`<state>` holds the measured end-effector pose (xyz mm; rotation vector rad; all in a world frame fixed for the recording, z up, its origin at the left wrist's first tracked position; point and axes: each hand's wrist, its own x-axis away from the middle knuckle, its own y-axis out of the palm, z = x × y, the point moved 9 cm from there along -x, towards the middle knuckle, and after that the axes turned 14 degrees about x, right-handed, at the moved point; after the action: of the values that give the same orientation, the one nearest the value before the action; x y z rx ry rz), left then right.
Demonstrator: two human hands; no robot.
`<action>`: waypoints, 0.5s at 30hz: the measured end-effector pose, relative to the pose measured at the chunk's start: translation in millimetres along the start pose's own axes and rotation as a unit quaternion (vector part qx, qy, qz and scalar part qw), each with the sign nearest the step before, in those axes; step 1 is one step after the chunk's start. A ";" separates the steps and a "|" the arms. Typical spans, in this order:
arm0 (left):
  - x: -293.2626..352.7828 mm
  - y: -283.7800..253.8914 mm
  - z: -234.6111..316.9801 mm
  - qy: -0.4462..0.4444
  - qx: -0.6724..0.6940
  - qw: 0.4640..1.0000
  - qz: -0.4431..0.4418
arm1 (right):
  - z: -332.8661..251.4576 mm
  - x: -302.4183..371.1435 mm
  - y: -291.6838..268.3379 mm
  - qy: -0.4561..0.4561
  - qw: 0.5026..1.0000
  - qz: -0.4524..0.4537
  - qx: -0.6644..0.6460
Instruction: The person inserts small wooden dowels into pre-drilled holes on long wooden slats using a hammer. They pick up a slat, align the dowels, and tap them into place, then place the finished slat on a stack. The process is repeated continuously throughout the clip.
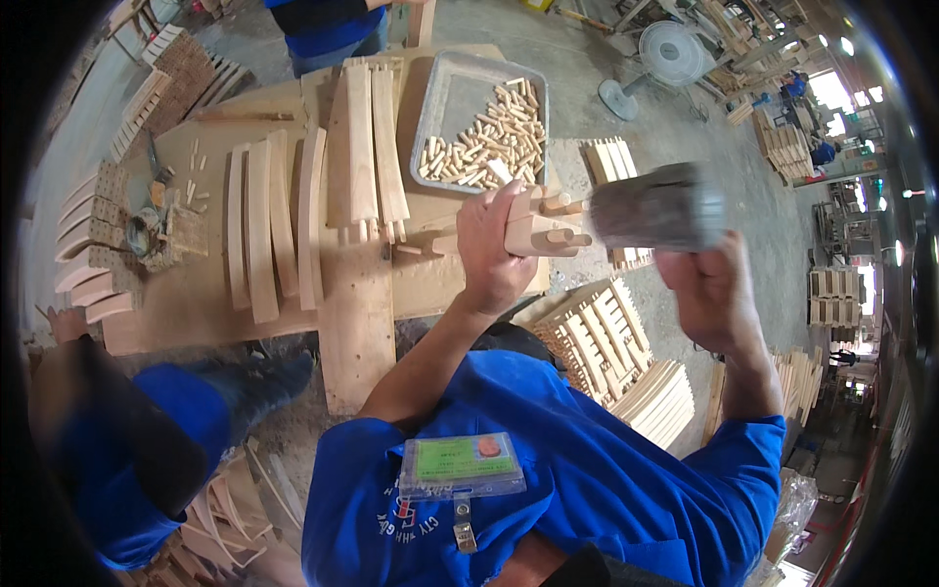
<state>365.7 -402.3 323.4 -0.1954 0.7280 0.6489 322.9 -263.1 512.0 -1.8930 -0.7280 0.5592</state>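
My left hand [489, 245] is closed around pale wooden parts [526, 233] over the table's right edge. Short round dowels [564, 238] stick out of their ends, toward the right. In my right hand [712, 293] is a mallet with a thick dark head [650, 208], blurred by motion. Its head is close to the dowel ends; whether it touches them I cannot tell. A grey tray [423, 147] of loose dowels [494, 132] lies just beyond my left hand. Long wooden slats with dowelled ends [362, 147] rest left of the tray.
More curved slats [259, 230] lie across the wooden table [186, 318]. A co-worker in blue [176, 421] is at the left, another person [328, 29] at the far side. Stacked wooden parts [597, 333] stand on the floor at right, and a fan [673, 54] farther back.
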 end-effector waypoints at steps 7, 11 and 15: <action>9.3 -16.1 -39.4 -0.046 0.029 0.997 0.061 | 44.9 2.2 42.6 -0.015 1.000 0.008 0.015; 12.7 -38.5 -53.9 -0.151 0.110 0.982 0.021 | 117.2 13.1 79.8 0.139 0.984 -0.030 -0.105; 6.4 -82.3 -54.2 -0.242 0.227 0.937 0.111 | 172.4 24.6 158.8 0.117 0.991 -0.021 -0.059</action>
<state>389.6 -484.8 274.8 0.4675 0.4048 0.6901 265.1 -188.3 296.1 -2.0055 -0.6570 0.2650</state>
